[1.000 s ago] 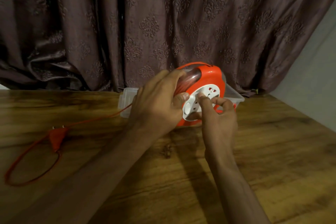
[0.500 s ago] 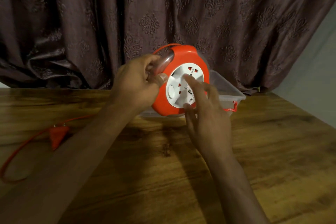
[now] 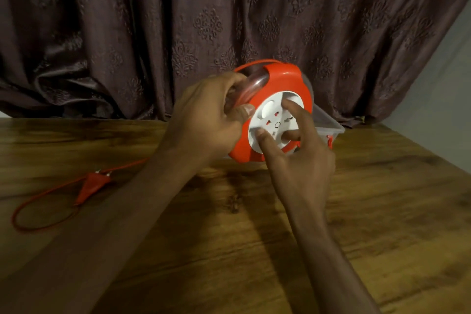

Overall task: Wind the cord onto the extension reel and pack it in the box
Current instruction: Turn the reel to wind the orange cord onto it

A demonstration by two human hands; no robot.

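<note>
A: Since a second ago, we have lifted the reel (image 3: pixel 276 89) off the table (image 3: pixel 382 211); our left hand (image 3: pixel 204 125) clamps its rim, right hand (image 3: pixel 298 160) spread, fingertips on the white dial (image 3: pixel 267 120).

B: Cord (image 3: pixel 40 222) and plug (image 3: pixel 93 186) lie slack, left; less loop remains. Box (image 3: pixel 328 122) waits behind. We judge winding underway.

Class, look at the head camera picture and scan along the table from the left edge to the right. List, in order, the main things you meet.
Loop of red cord → red plug → left hand → orange reel → right hand → clear plastic box.
</note>
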